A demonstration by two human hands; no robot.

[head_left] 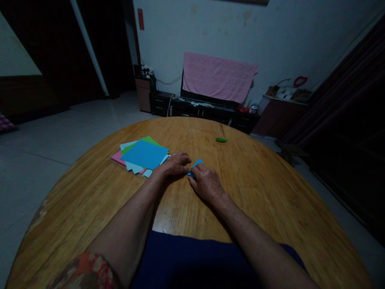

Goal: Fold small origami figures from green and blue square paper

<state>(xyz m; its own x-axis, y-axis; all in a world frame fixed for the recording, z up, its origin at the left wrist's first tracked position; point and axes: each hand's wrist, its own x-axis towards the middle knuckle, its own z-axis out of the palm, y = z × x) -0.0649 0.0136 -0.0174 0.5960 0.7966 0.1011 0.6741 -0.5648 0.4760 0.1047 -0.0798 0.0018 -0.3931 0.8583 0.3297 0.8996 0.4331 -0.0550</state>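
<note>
A small folded blue paper [196,164] lies on the round wooden table [255,188], mostly covered by both hands. My left hand [174,164] rests palm down with its fingers pressed on the paper's left part. My right hand [206,182] is curled over the paper's right side, pinching its near edge. A stack of coloured paper squares [142,156], blue on top with green, pink and light blue beneath, lies just left of my left hand. A small folded green paper piece [221,139] sits further back on the table.
Beyond the table stands a dark low cabinet [207,108] with a pink cloth [218,76] draped over what is on it. A brown side cabinet [279,116] stands at the right. The tiled floor [60,132] stretches to the left.
</note>
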